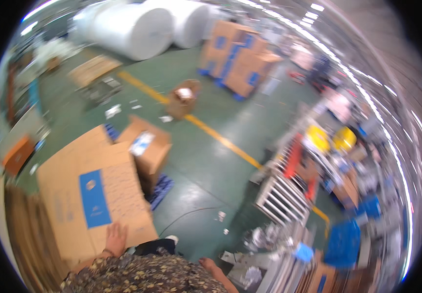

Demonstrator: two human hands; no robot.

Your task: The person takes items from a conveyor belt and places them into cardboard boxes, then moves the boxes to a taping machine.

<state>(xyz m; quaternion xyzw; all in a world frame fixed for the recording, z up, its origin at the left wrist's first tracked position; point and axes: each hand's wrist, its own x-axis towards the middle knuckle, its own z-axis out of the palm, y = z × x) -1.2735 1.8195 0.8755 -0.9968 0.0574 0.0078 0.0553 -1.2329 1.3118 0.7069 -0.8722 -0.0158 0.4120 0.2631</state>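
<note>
My left hand [117,239] lies with its fingers stretched out on a large flat brown cardboard carton [67,183]. A blue printed panel [95,199] runs across that carton just above my fingertips. The carton leans beside a stack of flat cardboard sheets [34,239] at the lower left. My right hand [208,265] hangs low by my side, near a grey surface with crumpled clear plastic; it is small and blurred, so its fingers cannot be made out. Just beyond the flat carton stands a brown box [148,149] with a white label, on a blue pallet [161,191].
A roller conveyor [284,199] stands on the right, with blue bins [342,244] beyond it. A small open box [182,100] sits by the yellow floor line [221,140]. Stacked cartons [238,58] and big white rolls [147,33] stand farther back.
</note>
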